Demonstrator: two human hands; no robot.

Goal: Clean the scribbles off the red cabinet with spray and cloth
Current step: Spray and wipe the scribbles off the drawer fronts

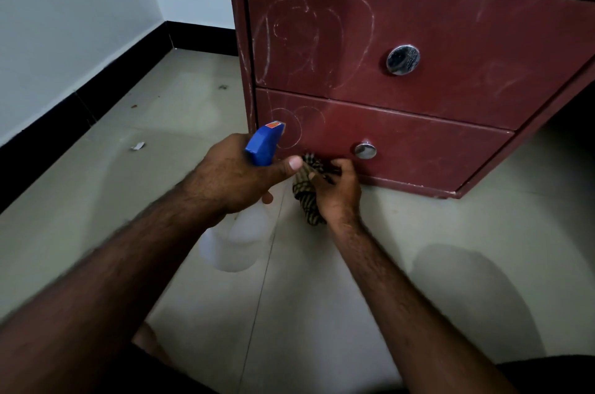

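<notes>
The red cabinet [434, 29] stands on the floor with two drawers, each with a round metal knob. White scribbles [309, 36] loop across the left half of the upper drawer, and fainter circles [289, 126] mark the lower drawer's left end. My left hand [238, 174] grips a white spray bottle [241, 242] by its neck, the blue nozzle head [265, 144] pointing at the lower drawer. My right hand [338, 194] holds a bunched checked cloth [306, 197] right beside the lower drawer, just below its knob [365, 150].
Pale floor tiles [402, 232] spread around the cabinet. A white wall with black skirting [80, 103] runs along the left. A small scrap of paper [137, 146] and a few specks lie on the floor left of the cabinet.
</notes>
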